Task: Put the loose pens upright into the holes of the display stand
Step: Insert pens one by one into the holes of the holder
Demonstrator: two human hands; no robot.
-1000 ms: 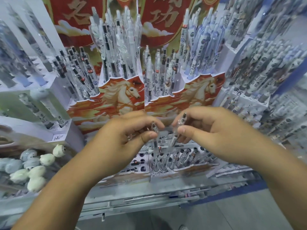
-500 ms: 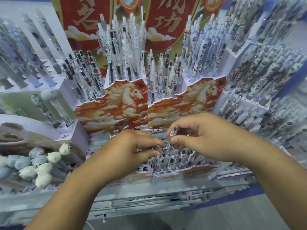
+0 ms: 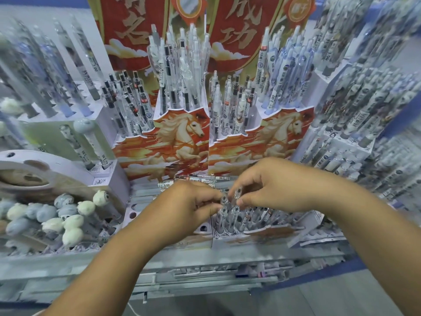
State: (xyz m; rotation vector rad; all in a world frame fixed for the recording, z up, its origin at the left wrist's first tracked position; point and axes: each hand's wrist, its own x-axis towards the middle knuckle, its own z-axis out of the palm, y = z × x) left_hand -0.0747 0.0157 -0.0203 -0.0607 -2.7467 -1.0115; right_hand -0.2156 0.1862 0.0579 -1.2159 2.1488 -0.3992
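Head view: both hands have dropped from chest height to the low display stand [image 3: 257, 233]. The left hand [image 3: 186, 204] pinches one clear pen [image 3: 224, 201] and the right hand [image 3: 271, 185] another [image 3: 237, 193], tips now among the seated pens, so both look nearly home.

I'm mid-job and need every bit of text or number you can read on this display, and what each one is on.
"名": left red banner.
"成功": right red banner.
"3.00": price sticker on a loose pen lying behind the hands.
"3.00": sticker on another loose pen.
"3.00": sticker on an upright pen, right tier.
Gold roundel, barcodes and other pen labels: too small or blurred to read.
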